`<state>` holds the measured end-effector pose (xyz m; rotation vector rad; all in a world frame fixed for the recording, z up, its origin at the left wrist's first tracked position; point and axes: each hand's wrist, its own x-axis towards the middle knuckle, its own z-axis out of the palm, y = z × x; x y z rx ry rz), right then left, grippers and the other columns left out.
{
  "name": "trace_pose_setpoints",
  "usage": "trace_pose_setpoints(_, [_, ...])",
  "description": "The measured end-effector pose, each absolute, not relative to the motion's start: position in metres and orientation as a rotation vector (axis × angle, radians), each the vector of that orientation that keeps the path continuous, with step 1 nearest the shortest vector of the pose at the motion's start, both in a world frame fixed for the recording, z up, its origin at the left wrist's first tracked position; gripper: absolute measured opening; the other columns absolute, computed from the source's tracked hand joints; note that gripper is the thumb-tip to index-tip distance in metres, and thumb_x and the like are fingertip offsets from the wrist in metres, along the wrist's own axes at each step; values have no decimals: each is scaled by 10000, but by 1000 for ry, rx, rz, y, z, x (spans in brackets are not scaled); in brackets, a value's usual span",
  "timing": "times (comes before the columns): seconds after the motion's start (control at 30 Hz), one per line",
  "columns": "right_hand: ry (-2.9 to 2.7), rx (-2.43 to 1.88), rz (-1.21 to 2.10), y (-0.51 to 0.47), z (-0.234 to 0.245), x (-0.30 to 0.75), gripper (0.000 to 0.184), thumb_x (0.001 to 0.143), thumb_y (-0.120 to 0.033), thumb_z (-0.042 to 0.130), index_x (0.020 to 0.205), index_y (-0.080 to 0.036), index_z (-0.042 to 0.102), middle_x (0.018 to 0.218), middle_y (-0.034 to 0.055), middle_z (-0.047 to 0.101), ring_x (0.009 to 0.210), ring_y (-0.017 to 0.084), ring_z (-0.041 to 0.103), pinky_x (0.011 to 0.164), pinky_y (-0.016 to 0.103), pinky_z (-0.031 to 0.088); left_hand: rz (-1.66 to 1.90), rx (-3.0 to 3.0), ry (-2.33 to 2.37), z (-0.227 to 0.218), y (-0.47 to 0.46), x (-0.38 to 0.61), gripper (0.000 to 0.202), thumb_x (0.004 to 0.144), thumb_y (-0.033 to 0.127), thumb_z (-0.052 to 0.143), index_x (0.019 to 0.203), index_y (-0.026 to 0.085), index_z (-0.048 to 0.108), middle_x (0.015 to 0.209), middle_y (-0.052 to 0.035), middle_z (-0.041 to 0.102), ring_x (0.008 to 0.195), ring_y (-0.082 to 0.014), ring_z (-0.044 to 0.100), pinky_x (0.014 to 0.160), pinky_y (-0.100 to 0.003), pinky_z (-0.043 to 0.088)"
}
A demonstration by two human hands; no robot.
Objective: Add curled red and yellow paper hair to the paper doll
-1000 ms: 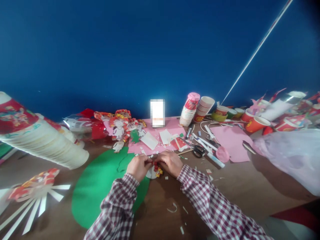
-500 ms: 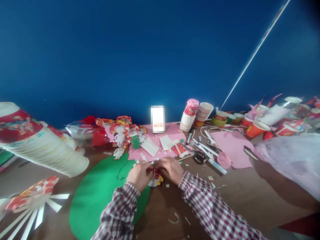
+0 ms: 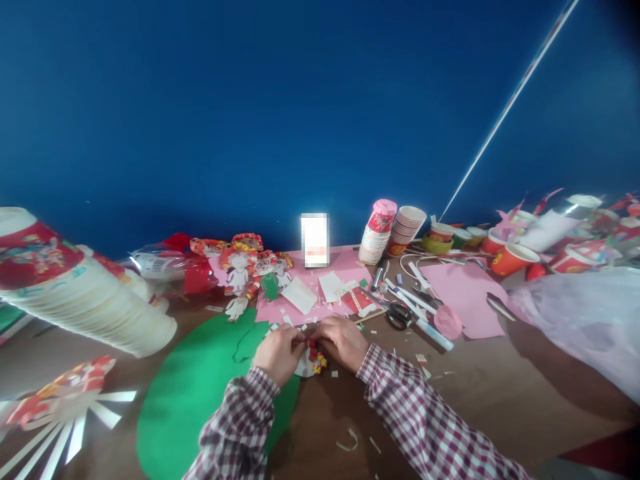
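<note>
Both hands meet over the brown table, fingertips close together around a small red and yellow paper craft piece (image 3: pixel 318 362) with a white round part at its left. My left hand (image 3: pixel 280 350) is closed in a pinch at the piece's upper left. From the other side, my right hand (image 3: pixel 343 340) curls its fingers onto the red upper part. The fingers partly hide the piece, so its full shape does not show. Under my left forearm lies a big green paper sheet (image 3: pixel 200 393). Pink paper (image 3: pixel 273 310) with white scraps on it lies just beyond the hands.
Black-handled scissors (image 3: pixel 399 315), pens and a pink paper disc (image 3: pixel 448 322) lie to the right. Stacked paper cups (image 3: pixel 376 237) stand behind them. A large cup stack (image 3: pixel 100 307) leans at left, near a cup cut into strips (image 3: pixel 65 407). Paper figures (image 3: pixel 239 272) lie at the back.
Both hands stay nearly in place, still pinching at the red and yellow piece. The whole view has shifted very slightly; nothing else visibly moves.
</note>
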<state>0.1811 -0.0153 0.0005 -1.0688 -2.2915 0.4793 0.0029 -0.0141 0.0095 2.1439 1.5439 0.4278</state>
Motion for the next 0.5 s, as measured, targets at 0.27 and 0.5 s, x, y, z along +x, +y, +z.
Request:
trace_pose_setpoints(0.27, [-2307,-1054,464,-15,1,183,138,816,-174,498,827,-180,636,792,20,618,768,138,521,735,252,368,445,2122,1560,8,-15,4,103,710,244,533,715,175,610,719,-20,578,666,-130,509,577,-216,331])
trace_pose_setpoints(0.5, [-2325,-1054,428,-15,1,183,144,817,-179,495,852,-188,635,809,17,626,776,134,527,745,249,366,493,2135,1507,6,-13,3,122,713,248,527,717,177,627,714,-21,594,673,-133,523,590,-217,347])
